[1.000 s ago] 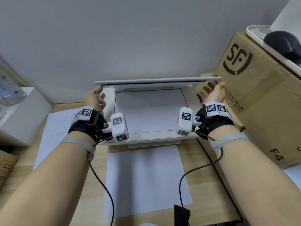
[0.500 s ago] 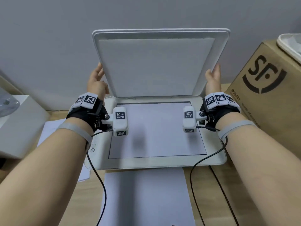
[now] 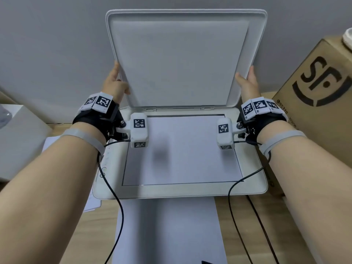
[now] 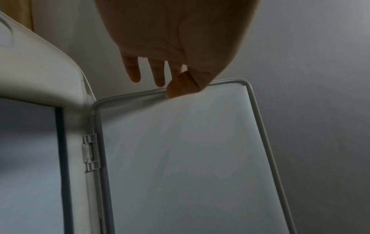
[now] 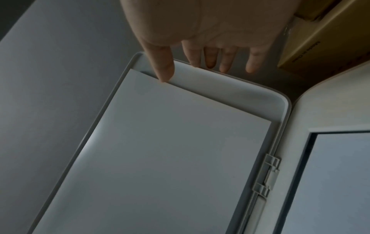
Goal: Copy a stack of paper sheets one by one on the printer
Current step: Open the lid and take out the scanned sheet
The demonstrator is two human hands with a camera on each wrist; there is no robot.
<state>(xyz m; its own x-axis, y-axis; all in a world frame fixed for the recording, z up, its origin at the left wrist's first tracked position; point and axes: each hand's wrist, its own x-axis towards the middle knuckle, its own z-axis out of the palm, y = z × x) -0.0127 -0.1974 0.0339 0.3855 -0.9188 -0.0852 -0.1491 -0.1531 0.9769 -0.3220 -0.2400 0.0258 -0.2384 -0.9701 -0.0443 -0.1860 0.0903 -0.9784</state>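
the printer [image 3: 179, 189] sat on the wooden desk [image 3: 236, 225] against the grey wall [image 3: 47, 44], the biggest thing in view, with its lid [image 3: 182, 60] swung up on the rear hinges and standing nearly upright. that posture left the scanner glass [image 3: 182, 149] wholly exposed, which i judged to be the point: a sheet has to go on or come off the bed between copies. a white sheet seemed to lie on the glass, filling the dark frame, though it was hard to be sure it was not the bare bed.

to the right a cardboard box [image 3: 320, 88] stood close beside the machine. in front of the printer a sheet of paper [image 3: 167, 229] lay flat on the desk, and more papers [image 3: 93, 202] poked out from under the printer's left side; which of these was the stack to be copied i could not tell.

the left hand [image 3: 114, 84] gripped the lid's left edge, thumb on the inner face and fingers behind the rim. the right hand [image 3: 247, 80] did likewise on the right edge, thumb pressed at the white backing pad's border, fingers reaching behind. holding both sides kept the thin lid from twisting on its two small hinges [image 5: 266, 175].
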